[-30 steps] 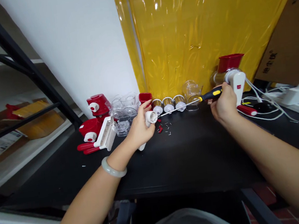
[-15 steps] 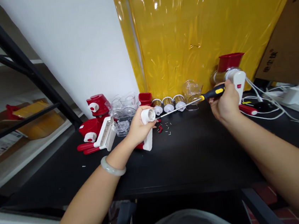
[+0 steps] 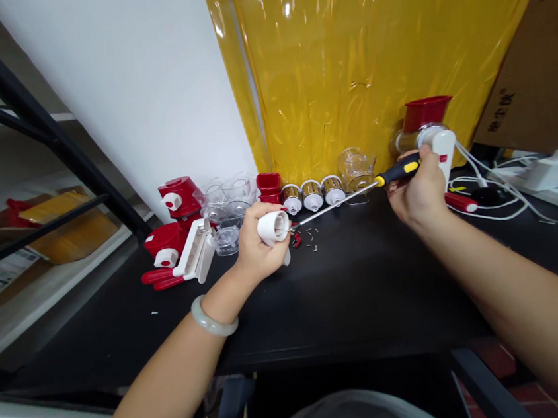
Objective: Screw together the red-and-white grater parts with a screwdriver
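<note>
My left hand [image 3: 256, 250] is closed around a white plastic grater part [image 3: 274, 228] with a round socket that faces right. My right hand [image 3: 419, 193] grips the black and yellow handle of a long screwdriver [image 3: 352, 196]. Its metal shaft runs left, and the tip sits at the white part's opening. Small screws and red bits [image 3: 307, 238] lie on the black table [image 3: 356, 280] just under the tip. A jade bangle is on my left wrist.
Red and white grater bodies [image 3: 176, 246] and clear cups [image 3: 228, 201] stand at the back left. Three metal drums [image 3: 312, 193] line the yellow sheet. An assembled red-topped grater [image 3: 429, 128], white cables [image 3: 517, 194] and a cardboard box [image 3: 539, 75] are at the right.
My left hand has turned the white part from upright to lying sideways, socket toward the screwdriver. The screwdriver tip now meets the part. My right hand has barely shifted.
</note>
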Motion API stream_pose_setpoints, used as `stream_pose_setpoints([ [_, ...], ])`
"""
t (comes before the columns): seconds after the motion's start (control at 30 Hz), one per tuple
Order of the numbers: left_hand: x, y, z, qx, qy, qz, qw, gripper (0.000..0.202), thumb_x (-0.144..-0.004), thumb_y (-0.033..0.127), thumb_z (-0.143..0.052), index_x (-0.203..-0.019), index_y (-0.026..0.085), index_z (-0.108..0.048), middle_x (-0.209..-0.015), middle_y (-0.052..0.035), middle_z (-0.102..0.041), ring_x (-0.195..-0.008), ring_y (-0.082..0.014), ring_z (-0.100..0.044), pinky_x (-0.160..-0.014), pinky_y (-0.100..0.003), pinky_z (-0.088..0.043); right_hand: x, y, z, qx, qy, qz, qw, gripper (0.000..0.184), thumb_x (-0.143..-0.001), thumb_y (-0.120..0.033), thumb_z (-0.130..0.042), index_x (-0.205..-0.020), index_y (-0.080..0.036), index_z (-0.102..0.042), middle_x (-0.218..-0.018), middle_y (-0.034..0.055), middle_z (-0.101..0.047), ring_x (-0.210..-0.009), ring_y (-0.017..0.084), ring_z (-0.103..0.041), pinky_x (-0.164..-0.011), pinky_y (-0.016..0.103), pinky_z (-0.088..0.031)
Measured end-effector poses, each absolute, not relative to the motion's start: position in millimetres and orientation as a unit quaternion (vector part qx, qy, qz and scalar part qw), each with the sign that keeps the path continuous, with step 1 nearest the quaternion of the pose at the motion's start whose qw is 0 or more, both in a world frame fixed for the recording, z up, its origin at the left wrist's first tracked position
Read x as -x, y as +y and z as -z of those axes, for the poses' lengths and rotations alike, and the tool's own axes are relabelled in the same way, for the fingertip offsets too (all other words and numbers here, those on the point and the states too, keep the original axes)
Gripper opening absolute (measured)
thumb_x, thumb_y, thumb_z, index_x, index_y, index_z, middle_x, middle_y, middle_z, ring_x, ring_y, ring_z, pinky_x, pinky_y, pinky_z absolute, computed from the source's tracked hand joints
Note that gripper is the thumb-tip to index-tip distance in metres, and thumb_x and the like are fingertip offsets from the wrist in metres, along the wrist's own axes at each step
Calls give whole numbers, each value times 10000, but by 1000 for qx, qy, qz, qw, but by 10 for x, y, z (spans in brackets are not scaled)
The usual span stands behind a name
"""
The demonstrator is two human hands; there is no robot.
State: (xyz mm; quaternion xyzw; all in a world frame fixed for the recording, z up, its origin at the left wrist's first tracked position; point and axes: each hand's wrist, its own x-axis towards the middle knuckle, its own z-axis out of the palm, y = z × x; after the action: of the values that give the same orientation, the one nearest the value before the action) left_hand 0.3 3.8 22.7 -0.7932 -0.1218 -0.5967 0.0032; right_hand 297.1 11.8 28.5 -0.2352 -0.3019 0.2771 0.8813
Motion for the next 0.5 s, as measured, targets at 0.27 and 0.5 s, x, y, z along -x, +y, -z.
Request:
stream_pose_setpoints([
  [0.27,-15,17,-284,746,-77,652,111,613,-710,286,-862,-1163,270,-449,-943,1,-584,-866,-168,-612,-763,-344,-521,-2886,80,-309,235,-307,-284,878,294,-871,-450,-569,-663,-257,-490,-532,-40,-451,-371,111,-406,-287,268,-321],
  [0.5,31,33,-263,751,-96,632,166,779,-607,352,-927,-1200,296,-424,-935,5,-585,-863,-170,-598,-732,-332,-526,-2819,39,-322,246,-302,-290,874,279,-878,-449,-553,-677,-266,-492,-545,-31,-469,-393,128,-427,-296,280,-334],
])
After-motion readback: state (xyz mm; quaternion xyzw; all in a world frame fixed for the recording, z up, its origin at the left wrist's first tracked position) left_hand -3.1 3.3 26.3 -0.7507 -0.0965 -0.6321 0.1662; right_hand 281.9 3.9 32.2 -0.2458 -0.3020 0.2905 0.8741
